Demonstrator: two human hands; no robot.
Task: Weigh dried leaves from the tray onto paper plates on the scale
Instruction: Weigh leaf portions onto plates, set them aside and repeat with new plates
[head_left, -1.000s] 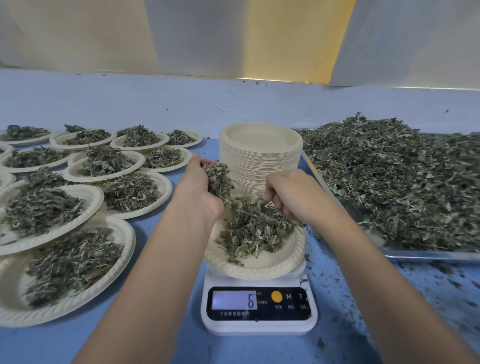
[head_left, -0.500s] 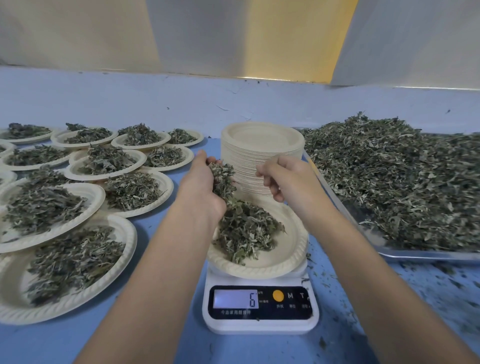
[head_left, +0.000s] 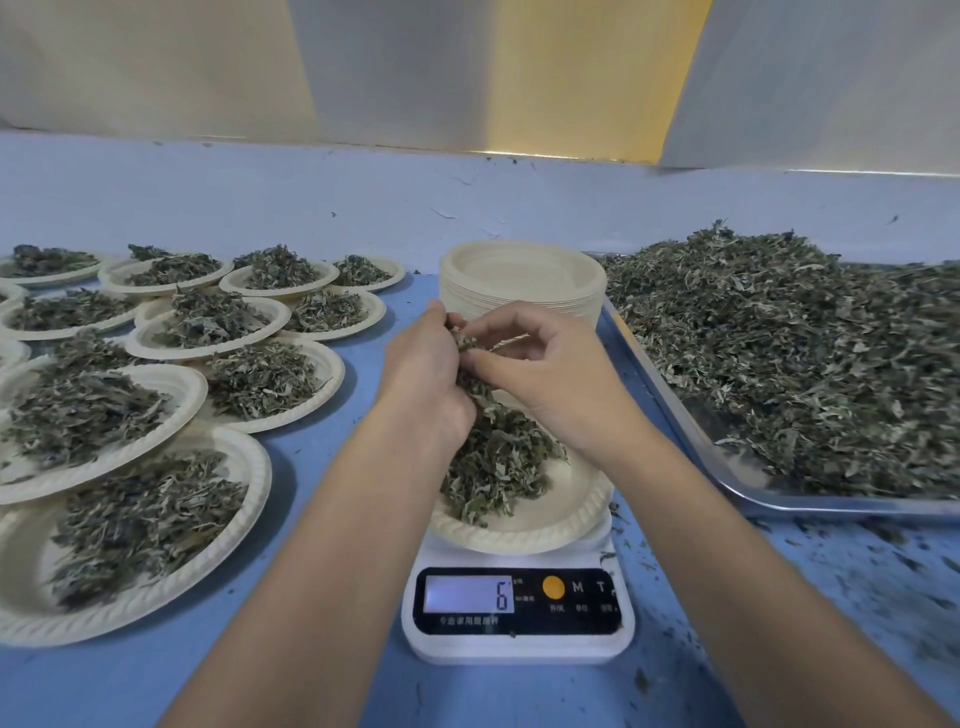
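A white digital scale (head_left: 519, 644) stands at the front centre; its display reads 6. On it sits a paper plate (head_left: 545, 525) with a heap of dried leaves (head_left: 493, 467). Above the plate my left hand (head_left: 423, 384) holds a bunch of dried leaves. My right hand (head_left: 545, 374) reaches across and pinches leaves at the top of that bunch with thumb and forefinger. A metal tray (head_left: 727, 467) heaped with dried leaves (head_left: 805, 364) lies to the right.
A tall stack of unused paper plates (head_left: 524, 280) stands behind the scale. Several plates filled with leaves (head_left: 119, 525) cover the left of the blue table. Leaf crumbs litter the table (head_left: 857, 597) in front of the tray. A pale wall runs along the back.
My right hand rose from the heap on the plate and moved left to the bunch in my left hand. The left hand lifted a little. The display still reads 6.
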